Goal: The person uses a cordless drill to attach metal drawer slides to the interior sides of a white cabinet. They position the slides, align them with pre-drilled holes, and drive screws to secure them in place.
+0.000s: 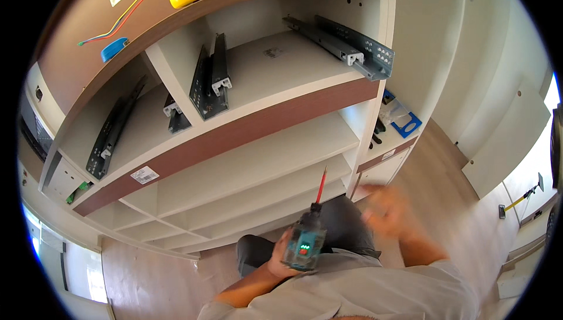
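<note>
Our left fingers (282, 245) hold the drill (304, 241); if it tips, its bit (322, 186) could scratch the shelf (293, 150) (right fingers (381, 208) blur, can't tell).

Right-hand fingers (375, 210), a blur

Cabinet (264, 125): white, brown-trimmed. Right of it: pale wall (489, 44), white panel (507, 141). Wood-look floor (446, 170) runs both sides of cabinet; bright light (95, 282) beyond both.
</note>
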`<state>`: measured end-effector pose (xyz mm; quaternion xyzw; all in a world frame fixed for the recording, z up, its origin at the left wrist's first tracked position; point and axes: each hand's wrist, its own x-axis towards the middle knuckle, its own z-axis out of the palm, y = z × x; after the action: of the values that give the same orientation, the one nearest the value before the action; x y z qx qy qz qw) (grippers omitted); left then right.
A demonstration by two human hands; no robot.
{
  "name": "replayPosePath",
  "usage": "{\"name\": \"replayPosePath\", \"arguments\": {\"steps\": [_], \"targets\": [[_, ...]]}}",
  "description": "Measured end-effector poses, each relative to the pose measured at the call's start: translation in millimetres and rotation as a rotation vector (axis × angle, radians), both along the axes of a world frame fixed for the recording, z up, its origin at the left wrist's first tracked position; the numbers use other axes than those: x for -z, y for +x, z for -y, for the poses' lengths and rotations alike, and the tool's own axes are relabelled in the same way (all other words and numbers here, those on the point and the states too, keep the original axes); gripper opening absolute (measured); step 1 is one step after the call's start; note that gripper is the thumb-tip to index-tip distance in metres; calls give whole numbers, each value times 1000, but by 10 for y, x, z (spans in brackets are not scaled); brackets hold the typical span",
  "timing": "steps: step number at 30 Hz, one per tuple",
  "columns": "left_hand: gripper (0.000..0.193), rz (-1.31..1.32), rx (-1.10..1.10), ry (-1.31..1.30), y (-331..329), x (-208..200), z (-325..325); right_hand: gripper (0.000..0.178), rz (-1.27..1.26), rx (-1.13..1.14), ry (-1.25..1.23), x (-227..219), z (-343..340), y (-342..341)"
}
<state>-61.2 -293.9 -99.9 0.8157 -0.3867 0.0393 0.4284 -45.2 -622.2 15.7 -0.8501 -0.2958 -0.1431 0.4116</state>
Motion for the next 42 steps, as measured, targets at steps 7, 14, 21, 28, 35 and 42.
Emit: {"name": "replayPosePath", "arguments": {"steps": [7,14,21,28,35,42], "targets": [[65,-352,-272,-256,-481,-42,-578,65,435,334,643,-1301,329,1365],[73,-169,-412,-611,-703,-22,-751,61,208,116,705,-1472,153,1675],[73,-262,-323,-563,-545,-562,-681,49,336,368,628,-1352,64,1984],[94,-533,-29,-933,-173,-1208,-253,42,390,484,639,-1370,-4,2133],[89,-644,77,-955,351,-1997,123,31,236,473,781,-1414,-96,1990],[76,-587,98,-977,721,-2428,535,32,287,415,879,-1348,-91,2123]]}}
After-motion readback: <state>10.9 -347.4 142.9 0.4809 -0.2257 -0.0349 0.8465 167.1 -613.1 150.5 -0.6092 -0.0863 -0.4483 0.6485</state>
